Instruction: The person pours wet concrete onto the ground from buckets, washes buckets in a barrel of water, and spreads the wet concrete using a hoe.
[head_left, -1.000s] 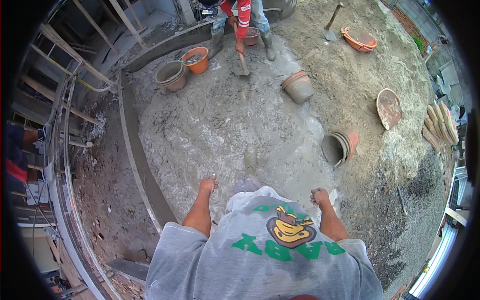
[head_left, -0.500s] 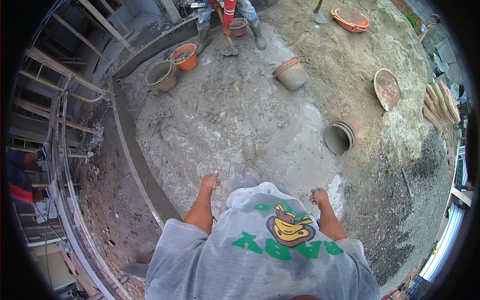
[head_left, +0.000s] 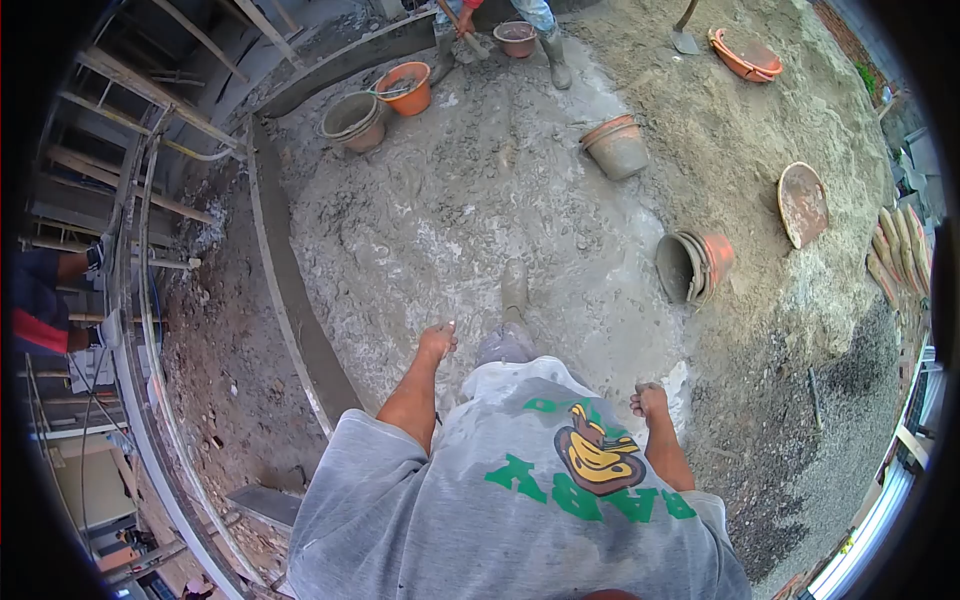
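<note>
My left hand [head_left: 437, 342] hangs in front of my body over the wet grey mortar [head_left: 440, 240], its fingers curled in with nothing visible in them. On the other side, my right hand [head_left: 650, 400] is loosely closed too, at the right edge of the mortar, and no object shows in it. Nearest to the right hand is a stack of orange buckets [head_left: 692, 268] lying on its side. One boot [head_left: 515, 285], coated in mortar, stands ahead of me. Neither hand touches anything that I can see.
A co-worker's boots [head_left: 558, 62] stand by an orange bucket [head_left: 404, 88], a grey-coated bucket [head_left: 354, 122] and a tub [head_left: 515, 38]. Another bucket [head_left: 616, 147] leans near the sand pile [head_left: 730, 130]. A low concrete edge [head_left: 290, 280] runs along the left. Gravel [head_left: 800, 470] lies right.
My view has shifted, so the buckets and the co-worker appear farther right and higher. Both hands stay curled, and the left has swung slightly forward.
</note>
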